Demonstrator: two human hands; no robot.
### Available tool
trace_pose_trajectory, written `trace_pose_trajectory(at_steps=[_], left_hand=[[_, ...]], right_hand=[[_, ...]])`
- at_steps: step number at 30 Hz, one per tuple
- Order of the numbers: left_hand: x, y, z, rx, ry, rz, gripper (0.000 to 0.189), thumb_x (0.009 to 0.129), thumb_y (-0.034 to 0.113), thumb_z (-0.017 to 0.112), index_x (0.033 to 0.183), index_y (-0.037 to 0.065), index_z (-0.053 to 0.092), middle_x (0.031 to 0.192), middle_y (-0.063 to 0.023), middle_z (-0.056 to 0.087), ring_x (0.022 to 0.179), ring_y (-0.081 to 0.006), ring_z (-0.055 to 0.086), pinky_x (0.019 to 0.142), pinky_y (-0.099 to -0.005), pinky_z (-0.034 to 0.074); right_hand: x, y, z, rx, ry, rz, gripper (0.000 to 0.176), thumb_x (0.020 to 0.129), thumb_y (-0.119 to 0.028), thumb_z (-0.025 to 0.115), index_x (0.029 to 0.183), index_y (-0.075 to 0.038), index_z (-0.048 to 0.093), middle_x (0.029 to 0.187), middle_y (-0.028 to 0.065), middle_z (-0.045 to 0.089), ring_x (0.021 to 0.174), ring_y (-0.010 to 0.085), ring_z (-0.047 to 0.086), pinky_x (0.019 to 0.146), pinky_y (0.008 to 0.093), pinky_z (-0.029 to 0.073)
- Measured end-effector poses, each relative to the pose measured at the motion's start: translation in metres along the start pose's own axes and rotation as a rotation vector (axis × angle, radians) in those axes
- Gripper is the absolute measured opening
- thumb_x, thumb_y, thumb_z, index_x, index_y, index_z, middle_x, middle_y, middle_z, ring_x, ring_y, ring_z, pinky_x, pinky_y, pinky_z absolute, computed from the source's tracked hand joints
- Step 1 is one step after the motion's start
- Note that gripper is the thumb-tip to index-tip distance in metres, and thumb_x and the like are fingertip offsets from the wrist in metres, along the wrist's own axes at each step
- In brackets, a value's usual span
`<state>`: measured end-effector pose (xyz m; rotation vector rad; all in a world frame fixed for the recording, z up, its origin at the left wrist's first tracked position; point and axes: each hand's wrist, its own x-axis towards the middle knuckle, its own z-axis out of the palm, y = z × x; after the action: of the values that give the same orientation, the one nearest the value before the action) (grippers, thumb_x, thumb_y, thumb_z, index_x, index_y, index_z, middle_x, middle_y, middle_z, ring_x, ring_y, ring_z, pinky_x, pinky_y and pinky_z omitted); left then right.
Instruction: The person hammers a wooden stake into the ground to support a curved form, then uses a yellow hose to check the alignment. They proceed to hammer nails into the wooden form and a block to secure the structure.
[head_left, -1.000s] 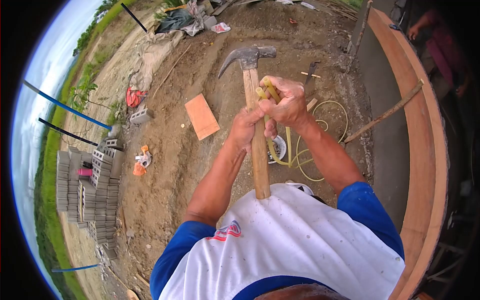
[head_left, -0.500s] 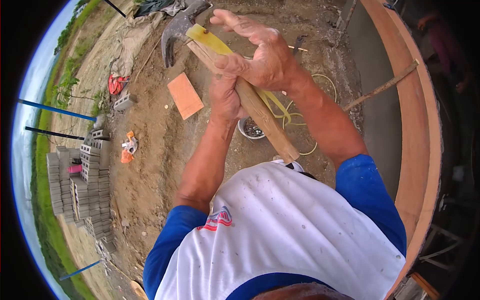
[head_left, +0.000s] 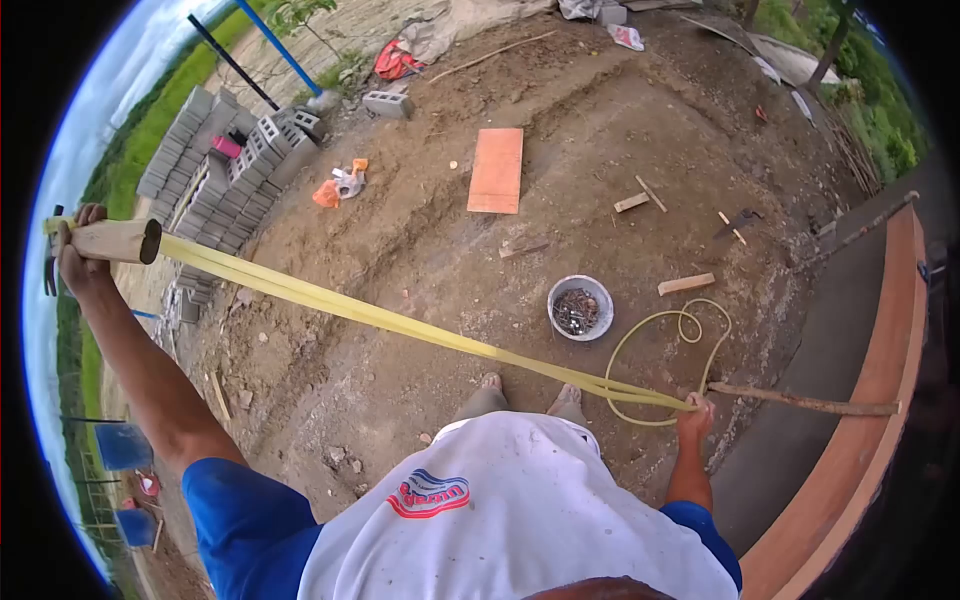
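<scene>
My left hand (head_left: pixel 82 255) is raised far out to the left, its fingers wrapped round a claw hammer (head_left: pixel 118 242). The butt of the wooden handle faces me and the dark head shows behind the hand. A flat yellow strap (head_left: pixel 400 320), doubled in places, runs taut from the hammer across my front. Low on the right, my right hand (head_left: pixel 697 414) is closed on its other end. Loose loops of the strap lie on the ground just beyond that hand.
A bucket of nails (head_left: pixel 580 308) stands ahead of my feet. Wood offcuts (head_left: pixel 686 284) and an orange board (head_left: pixel 496 170) lie on the dirt. Concrete blocks (head_left: pixel 215 185) are stacked at left. A wooden stick (head_left: pixel 800 400) props formwork (head_left: pixel 890 320) at right.
My hands have moved apart, left hand out left with the hammer, right hand down to the right. The strap is now stretched between them. My view has turned.
</scene>
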<state>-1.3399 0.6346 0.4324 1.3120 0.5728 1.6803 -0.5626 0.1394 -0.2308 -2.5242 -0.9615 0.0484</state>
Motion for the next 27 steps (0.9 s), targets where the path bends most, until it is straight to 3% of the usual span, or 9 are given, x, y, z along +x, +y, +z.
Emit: trace_pose_trajectory(at_steps=[1,3,8,15,17,20,23,26,27], left_hand=[[-0.014,0.03,-0.033,0.078,0.006,0.085,0.022,0.093,0.015,0.049,0.085,0.003,0.032,0.081,-0.0101,0.036,0.075,-0.0215,0.035,0.071,-0.0365,0.034],[-0.042,0.079,-0.117,-0.064,0.204,0.134,0.02,0.094,0.014,0.048,0.087,0.004,0.032,0.079,-0.0081,0.035,0.074,-0.0204,0.036,0.07,-0.037,0.034],[-0.18,0.122,-0.249,0.001,0.464,0.202,0.02,0.097,0.019,0.048,0.088,0.006,0.035,0.076,-0.0044,0.035,0.067,-0.0179,0.035,0.064,-0.0338,0.036],[-0.32,0.098,-0.346,0.068,0.745,0.207,0.022,0.098,0.021,0.051,0.092,0.005,0.038,0.078,-0.0046,0.038,0.068,-0.0171,0.039,0.065,-0.0334,0.038],[-0.349,0.094,-0.381,-0.008,0.773,0.21,0.023,0.098,0.022,0.052,0.093,0.004,0.039,0.08,-0.0048,0.04,0.07,-0.0169,0.041,0.066,-0.0333,0.039],[-0.366,0.077,-0.392,0.045,0.844,0.246,0.021,0.099,0.021,0.05,0.093,0.005,0.04,0.082,-0.0049,0.041,0.071,-0.0163,0.042,0.066,-0.0333,0.04],[-0.364,0.056,-0.4,0.065,0.884,0.283,0.017,0.1,0.022,0.049,0.095,0.006,0.043,0.082,-0.0043,0.043,0.072,-0.0156,0.043,0.067,-0.0328,0.039],[-0.36,0.035,-0.418,0.055,0.841,0.322,0.015,0.1,0.021,0.049,0.097,0.007,0.045,0.082,-0.0037,0.043,0.072,-0.0152,0.043,0.068,-0.0323,0.039],[-0.355,0.028,-0.422,0.054,0.83,0.338,0.015,0.1,0.021,0.049,0.098,0.007,0.045,0.082,-0.0035,0.044,0.072,-0.015,0.042,0.069,-0.0321,0.038]], right_hand=[[-0.003,0.031,0.003,-0.119,0.188,-0.157,0.014,0.083,-0.018,0.061,0.087,-0.008,0.07,0.095,0.0082,0.068,0.095,0.0309,0.061,0.079,0.0468,0.049],[0.001,0.052,0.004,-0.129,0.3,0.168,0.021,0.088,-0.023,0.06,0.095,-0.006,0.069,0.098,0.0114,0.066,0.091,0.0321,0.064,0.076,0.0447,0.05],[0.137,0.013,0.027,0.103,0.518,0.425,0.038,0.093,-0.038,0.056,0.101,-0.002,0.068,0.095,0.0189,0.069,0.089,0.0368,0.065,0.074,0.0466,0.051],[0.394,-0.385,-0.11,0.23,0.697,-0.034,0.054,0.089,-0.059,0.049,0.103,-0.012,0.072,0.095,0.0176,0.07,0.091,0.0397,0.065,0.08,0.0466,0.049],[0.438,-0.514,-0.126,0.384,0.783,-0.486,0.053,0.09,-0.06,0.048,0.105,-0.014,0.071,0.096,0.0135,0.071,0.093,0.0354,0.066,0.081,0.0434,0.049],[0.362,-0.752,-0.183,0.295,0.928,-0.893,0.038,0.098,-0.041,0.048,0.106,-0.01,0.068,0.102,0.0124,0.069,0.095,0.0272,0.065,0.085,0.0343,0.049],[0.299,-0.935,-0.211,0.611,1.088,-1.355,0.034,0.095,-0.036,0.057,0.108,-0.008,0.069,0.112,0.0132,0.067,0.106,0.0272,0.064,0.093,0.0315,0.048],[0.226,-1.058,-0.227,0.367,1.257,-1.265,0.026,0.093,-0.03,0.062,0.106,-0.008,0.069,0.112,0.0137,0.068,0.102,0.0251,0.066,0.089,0.0298,0.051],[0.214,-1.094,-0.227,0.13,1.493,-1.215,0.022,0.093,-0.028,0.061,0.096,-0.008,0.067,0.099,0.0123,0.066,0.085,0.022,0.062,0.082,0.0309,0.053]])
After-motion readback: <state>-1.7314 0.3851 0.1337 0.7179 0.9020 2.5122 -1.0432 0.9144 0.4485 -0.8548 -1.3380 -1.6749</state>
